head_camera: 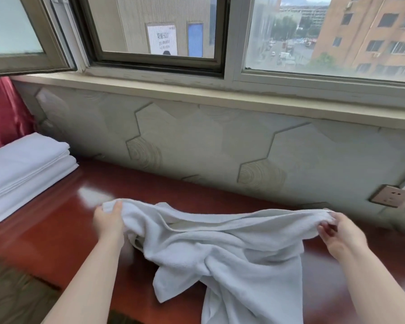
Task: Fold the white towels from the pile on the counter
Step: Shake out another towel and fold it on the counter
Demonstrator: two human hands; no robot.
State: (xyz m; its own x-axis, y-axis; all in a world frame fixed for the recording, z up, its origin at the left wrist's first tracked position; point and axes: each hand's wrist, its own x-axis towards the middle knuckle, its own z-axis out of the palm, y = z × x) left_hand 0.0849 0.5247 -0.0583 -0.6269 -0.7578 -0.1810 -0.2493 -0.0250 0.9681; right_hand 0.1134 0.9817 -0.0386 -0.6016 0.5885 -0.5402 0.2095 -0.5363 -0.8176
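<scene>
A white towel [232,249] hung stretched between my two hands above the red-brown counter [63,220], its upper edge pulled into a sagging line while the rest fell in loose, twisted folds toward the counter's near edge and out of view below. My left hand [109,220] pinched one end of that edge, thumb on top of the bunched cloth; my right hand [339,230] pinched the other end with fingers curled round the hem. The terry looked soft, thick and limp, rumpled through the middle, with one lower corner dangling free near the centre.

I judged the step in hand to be opening the towel out before the first fold. To do it well, the hands needed true corners rather than bunched handfuls, an even pull to take the sag out of the top edge, and a light shake so the twisted body dropped flat. Only then would laying it on the wood give square edges; folding it as it hung would have trapped the creases.

To the left, well apart from the towel, a stack of folded white linens [24,171] sat on the counter beside a red curtain [2,113]. Behind ran a patterned grey wall panel [197,141] with a power socket [393,196] at right, under a window sill [197,94] and a window onto city buildings
</scene>
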